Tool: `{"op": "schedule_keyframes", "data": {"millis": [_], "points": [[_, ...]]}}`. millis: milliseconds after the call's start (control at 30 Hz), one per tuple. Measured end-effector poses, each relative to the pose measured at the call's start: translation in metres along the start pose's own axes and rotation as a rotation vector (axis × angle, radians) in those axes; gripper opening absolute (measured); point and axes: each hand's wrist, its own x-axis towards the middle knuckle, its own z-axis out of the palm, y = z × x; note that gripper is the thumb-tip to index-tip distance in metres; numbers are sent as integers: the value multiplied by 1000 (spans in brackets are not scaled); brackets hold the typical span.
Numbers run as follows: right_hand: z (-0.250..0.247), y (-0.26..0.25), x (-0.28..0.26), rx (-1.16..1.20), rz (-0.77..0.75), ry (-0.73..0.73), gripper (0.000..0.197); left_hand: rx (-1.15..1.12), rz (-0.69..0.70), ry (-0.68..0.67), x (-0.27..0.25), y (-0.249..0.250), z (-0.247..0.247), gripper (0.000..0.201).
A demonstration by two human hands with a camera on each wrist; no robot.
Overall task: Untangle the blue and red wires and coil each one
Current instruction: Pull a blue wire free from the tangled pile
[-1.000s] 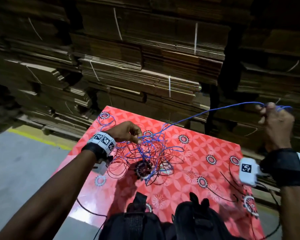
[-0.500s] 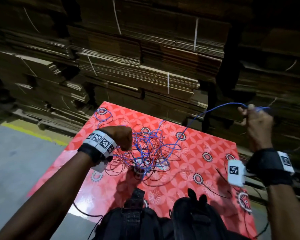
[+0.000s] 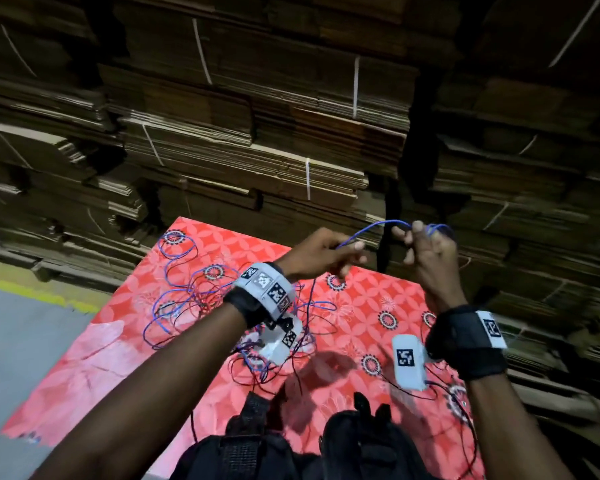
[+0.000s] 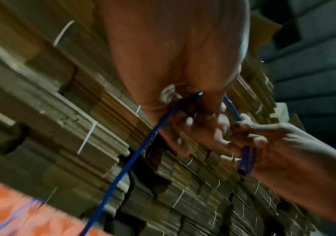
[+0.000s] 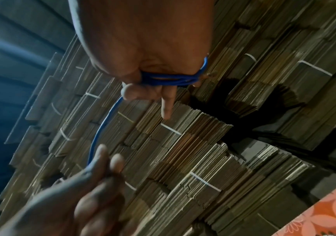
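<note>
Right hand: the right hand (image 3: 430,251) is raised over the far right part of the bench and it holds several loops of the blue wire (image 3: 371,227). In the right wrist view the loops (image 5: 173,79) go across the palm below the fingers, and one finger (image 5: 168,103) points out straight.
Left hand: the left hand (image 3: 321,252) is raised just beside the right one, on its left side. It pinches the blue wire between the thumb and the fingers (image 3: 355,245). In the left wrist view the wire (image 4: 142,148) comes out from the pinch and goes down toward the bench.
Between the hands: a short arc of blue wire joins the two hands; the hands are near but apart.
Blue wire, the rest: from the left hand it drops to the tangle (image 3: 194,299) on the far left part of the bench, where it lies in loose loops.
Red wire: the red wire (image 3: 219,296) is thin and dark and lies mixed with the blue loops in the tangle; no hand touches it.
Bench: the bench (image 3: 361,306) has a red cover with a flower pattern.
Wrists: both wrists carry bands with black and white markers (image 3: 267,285).
Behind: stacks of flat cardboard (image 3: 257,150), tied with white straps, stand beyond the far edge.
Near edge: a black bag (image 3: 291,452) is at the near side.
</note>
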Motion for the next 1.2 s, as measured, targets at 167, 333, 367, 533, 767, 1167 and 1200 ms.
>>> {"op": "schedule_keyframes", "data": {"millis": [167,333,367,533,767,1167,1200], "points": [[-27,0,5,267,129,75,38,-93,4,235,-18,-24,-21,25],[-21,-8,-21,775,518,-136,39,-39,51,523,0,-29,-26,23],[-18,-14,-25,892,505,-158,42,0,38,516,2,-30,-26,25],[-9,-30,-23,1277,284,-156,37,145,-25,201,-8,-42,6,27],[0,-10,-1,1089,52,-20,25,313,34,88,-26,-43,53,30],[-14,55,1,-373,-63,-299,49,960,222,314,-24,-10,8,39],[-16,56,-1,-362,-51,-327,45,965,229,325,-23,-9,3,44]]}}
